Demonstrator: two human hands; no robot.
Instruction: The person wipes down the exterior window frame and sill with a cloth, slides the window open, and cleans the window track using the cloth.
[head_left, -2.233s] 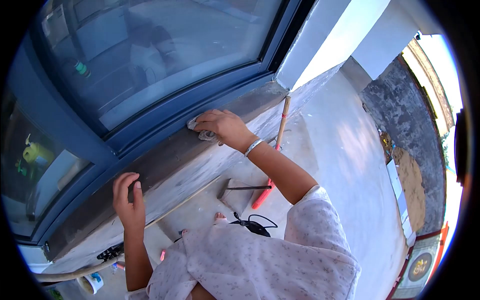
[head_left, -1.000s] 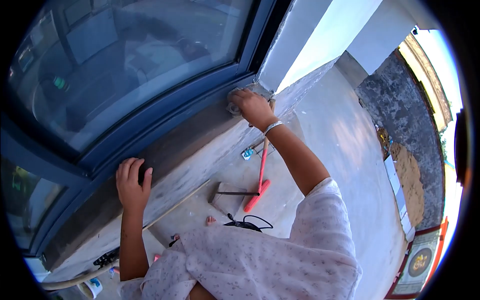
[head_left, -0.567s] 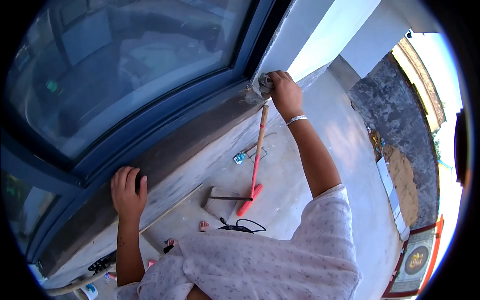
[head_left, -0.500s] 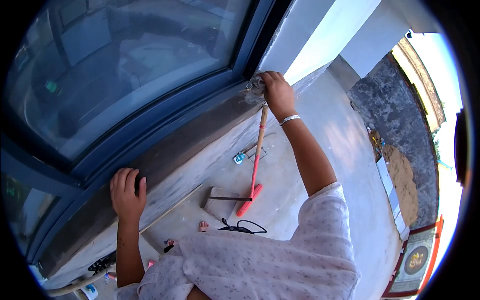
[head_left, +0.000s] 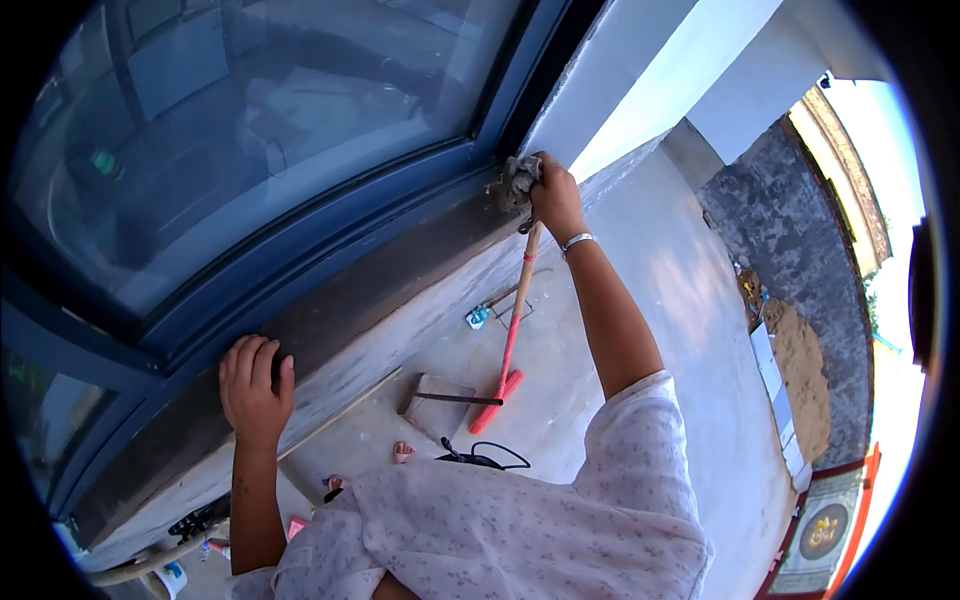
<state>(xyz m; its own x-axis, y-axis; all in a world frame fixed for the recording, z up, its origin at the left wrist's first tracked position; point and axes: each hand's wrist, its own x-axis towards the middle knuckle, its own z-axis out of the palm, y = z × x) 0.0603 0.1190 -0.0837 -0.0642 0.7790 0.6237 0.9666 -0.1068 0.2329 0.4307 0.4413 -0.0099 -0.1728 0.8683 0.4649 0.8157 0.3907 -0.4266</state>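
Note:
My right hand (head_left: 557, 195) is closed around a crumpled grey rag (head_left: 520, 180) at the far corner of the dark window sill (head_left: 350, 275), where the sill meets the white wall. The rag bunches out on the sill side of my fingers. Down near the other end, my left hand (head_left: 257, 385) lies on the sill's edge, fingers stretched out and holding nothing. Beside both hands runs the blue window frame (head_left: 300, 222) with its glass pane (head_left: 290, 130). Just below my right hand is the top of a broom (head_left: 515, 325) leaning against the sill.
On the floor, the broom's red head (head_left: 495, 402) rests by a grey dustpan (head_left: 437, 405). A black cable (head_left: 480, 457) lies near my feet. Close to the wall is a small blue item (head_left: 477, 316). A sand pile (head_left: 803, 385) lies farther off to the right.
My right hand has turned slightly and shifted a little down, and more of the rag shows beside it. The left hand stays in place on the sill.

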